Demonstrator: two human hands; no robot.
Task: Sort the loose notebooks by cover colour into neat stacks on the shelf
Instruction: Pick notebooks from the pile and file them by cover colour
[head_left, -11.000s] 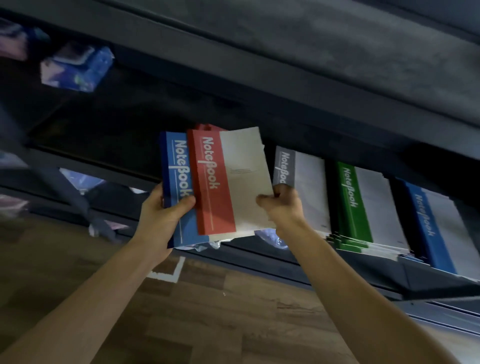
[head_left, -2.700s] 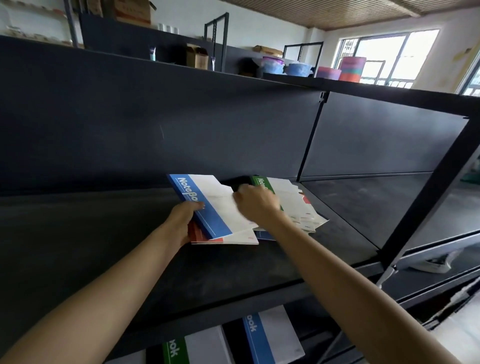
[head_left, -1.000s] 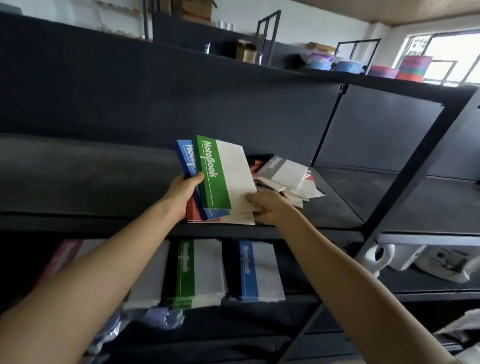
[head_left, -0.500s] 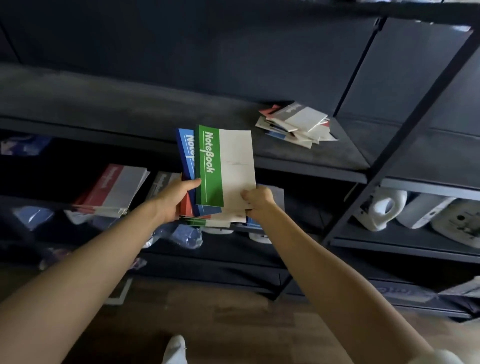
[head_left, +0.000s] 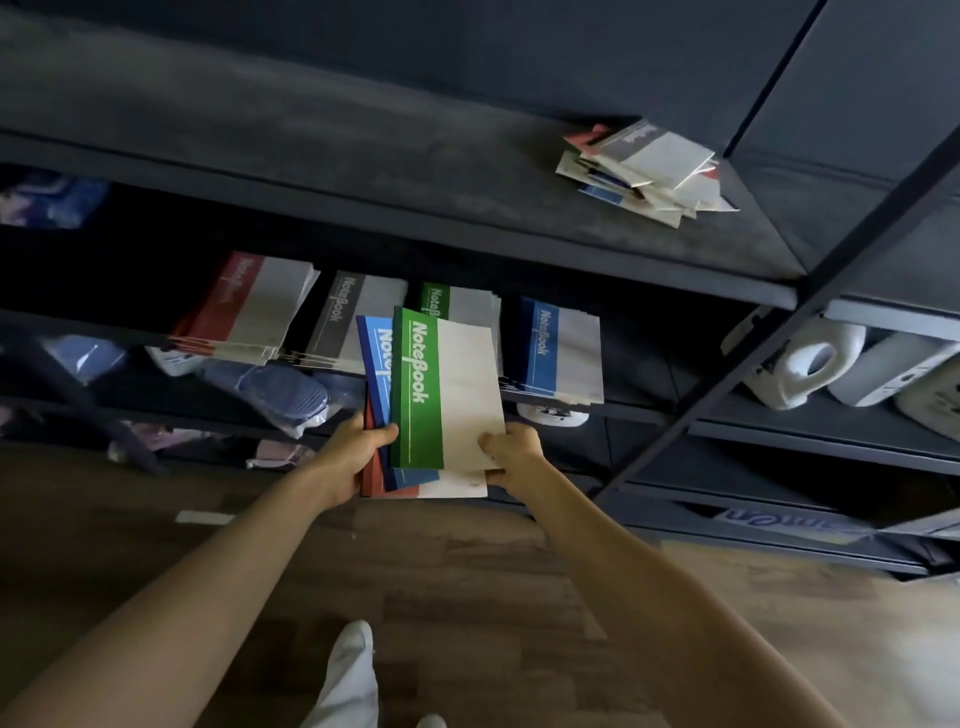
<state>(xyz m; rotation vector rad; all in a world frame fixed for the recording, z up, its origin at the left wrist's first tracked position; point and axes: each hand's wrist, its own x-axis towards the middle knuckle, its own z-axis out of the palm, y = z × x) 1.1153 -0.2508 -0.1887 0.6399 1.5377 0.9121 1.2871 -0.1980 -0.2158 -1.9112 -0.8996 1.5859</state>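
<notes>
Where the green notebook (head_left: 441, 395) is: in the middle of the frame, on top of a small bunch held in the air in front of the shelf (head_left: 628, 402).
Under it: a blue notebook (head_left: 375, 364) peeks out on the left, and a red notebook (head_left: 373, 478) shows at the bottom left.
Right hand (head_left: 511, 452): pinches the green notebook at its lower right corner, thumb on top.
Left hand (head_left: 353, 457): grips the bunch at its lower left, thumb across the covers.
Long side: runs up and down the frame with the spine on the left, the same way the stacks lie.
Green stack (head_left: 460, 306): just above the held notebook and partly hidden behind it, between the grey stack (head_left: 353, 317) and the blue stack (head_left: 563, 348). The red stack (head_left: 249, 306) is furthest left.
Next move, I think: the right hand slides the green notebook straight up the frame onto the green stack. It is the nearer hand, and no turning looks needed.
Loose pile (head_left: 649, 171): upper right, on the higher shelf (head_left: 311, 156), messy and not yet sorted.
</notes>
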